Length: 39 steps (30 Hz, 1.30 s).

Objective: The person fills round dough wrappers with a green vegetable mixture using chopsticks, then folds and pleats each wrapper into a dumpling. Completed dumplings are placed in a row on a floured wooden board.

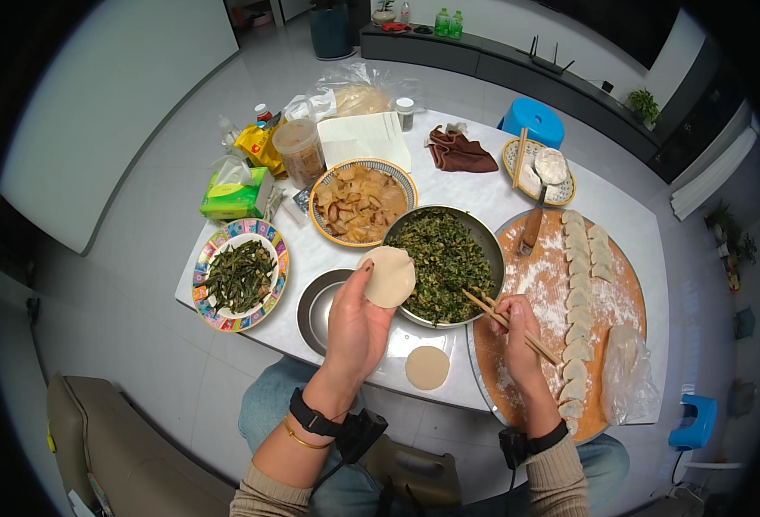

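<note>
A round dough wrapper [390, 278] lies in my left hand [357, 329], held near the rim of a metal bowl of chopped green filling [448, 262]. My right hand [519, 336] grips a pair of wooden chopsticks [532, 342], their tips at the filling's lower right edge. Another wrapper [427, 368] rests on the table in front of me. An empty metal bowl [309, 315] stands partly behind my left hand. On the floured round wooden board [535, 284] to the right, folded dumplings [577, 297] form a long row and a shorter one.
Around these stand a bowl of cooked slices [362, 203], a plate of green vegetables [241, 274], a tissue pack [234, 194], a plastic jar [299, 152] and a brown cloth [461, 152]. A plate of flour [528, 169] with a ladle is behind the board. A plastic bag [629, 375] lies at its right edge.
</note>
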Available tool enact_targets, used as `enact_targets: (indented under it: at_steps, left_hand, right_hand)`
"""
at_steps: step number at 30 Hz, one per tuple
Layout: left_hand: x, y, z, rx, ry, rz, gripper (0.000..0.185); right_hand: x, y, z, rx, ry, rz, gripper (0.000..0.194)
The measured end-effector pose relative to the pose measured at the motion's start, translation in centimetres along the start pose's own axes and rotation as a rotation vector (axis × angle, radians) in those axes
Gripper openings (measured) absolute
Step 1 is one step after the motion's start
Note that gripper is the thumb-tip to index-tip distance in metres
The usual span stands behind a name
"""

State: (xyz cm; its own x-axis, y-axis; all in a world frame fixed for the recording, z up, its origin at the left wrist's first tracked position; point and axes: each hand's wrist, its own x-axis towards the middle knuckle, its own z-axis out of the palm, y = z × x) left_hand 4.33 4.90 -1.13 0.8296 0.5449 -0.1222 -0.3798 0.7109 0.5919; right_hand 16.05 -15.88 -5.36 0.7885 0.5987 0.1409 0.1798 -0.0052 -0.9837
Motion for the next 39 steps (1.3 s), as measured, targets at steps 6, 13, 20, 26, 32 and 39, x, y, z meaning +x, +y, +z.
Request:
enact_targets:
  at_steps: [6,13,20,26,32,39]
  left_hand:
    - [0.1,-0.1,-0.2,-0.011,0.007,-0.007,0.044]
    - [0.3,-0.6,-0.3,-0.034,0.027,-0.056,0.045]
    - [0.1,-2.0,0.9,-0.122,-0.048,-0.165,0.048]
    - [0.2,-2.3,1.1,-0.182,-0.069,-0.262,0.054]
    - [0.2,-2.1,1.1,-0.196,-0.069,-0.267,0.055]
    - [0.0,-1.9,1.3,-0.206,-0.085,-0.260,0.054]
  right_hand:
    - [-0.1,0.4,0.1,-0.025,0.037,-0.035,0.030]
    - [-1.1,-1.0,-0.3,0.088,0.068,-0.120,0.031]
    - [-2.1,-4.2,0.1,0.159,0.037,-0.134,0.038]
    - [-2.6,-5.7,0.7,0.074,-0.118,-0.068,0.049]
    - [-2.7,-6.3,1.1,0.077,-0.110,-0.105,0.050]
    - [-2.4,-6.3,0.8,0.154,-0.099,-0.100,0.053]
